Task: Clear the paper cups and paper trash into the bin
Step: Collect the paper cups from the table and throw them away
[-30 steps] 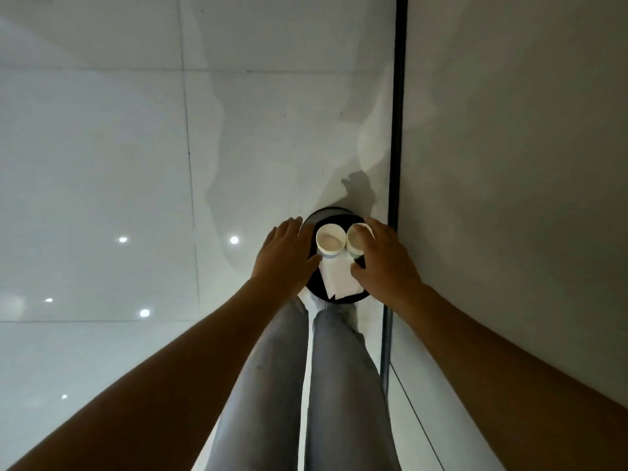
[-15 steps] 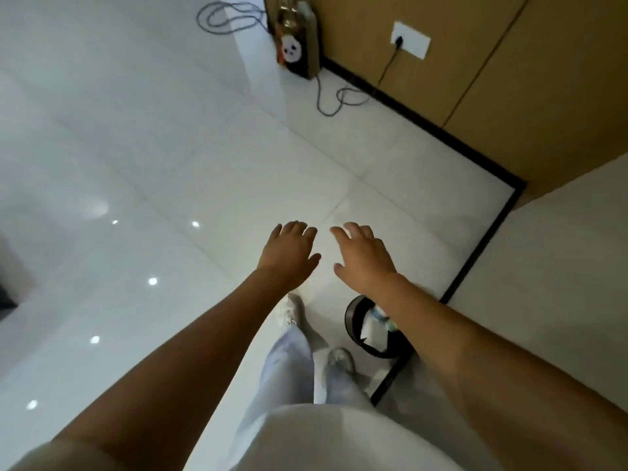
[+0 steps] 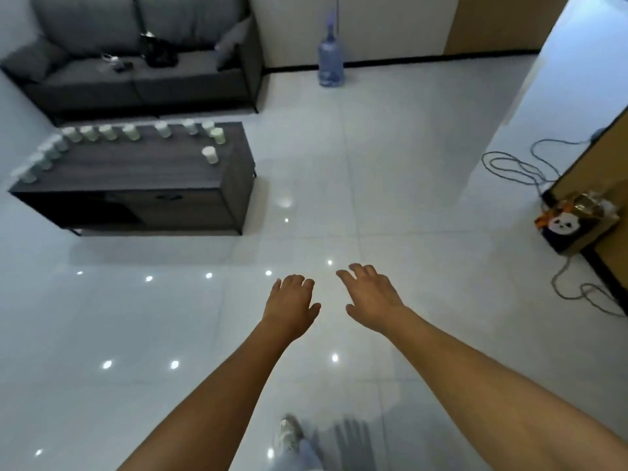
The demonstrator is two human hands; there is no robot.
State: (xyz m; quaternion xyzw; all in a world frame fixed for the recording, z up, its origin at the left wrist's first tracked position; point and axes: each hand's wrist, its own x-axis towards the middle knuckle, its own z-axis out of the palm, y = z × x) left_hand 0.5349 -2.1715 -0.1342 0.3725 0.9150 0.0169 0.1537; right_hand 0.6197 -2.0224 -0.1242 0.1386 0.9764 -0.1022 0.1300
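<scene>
Several white paper cups [image 3: 209, 154] stand along the back and left edges of a dark wooden coffee table [image 3: 142, 171] at the upper left. My left hand [image 3: 292, 302] and my right hand [image 3: 372, 295] hang side by side over the bare tiled floor, palms down, fingers relaxed, both holding nothing. They are well short of the table and to its right. The bin is out of view. No paper trash shows on the table top.
A grey sofa [image 3: 136, 52] stands behind the table. A blue water jug [image 3: 330, 59] stands by the far wall. At the right, a box with a panda picture [image 3: 574, 222] sits against a wooden panel, with cables [image 3: 516, 164] on the floor. My shoe [image 3: 289, 433] shows below.
A second ago both hands were dropping two cups into the black bin. The view has since swung away from the bin to the table; both hands are empty and stretched forward.
</scene>
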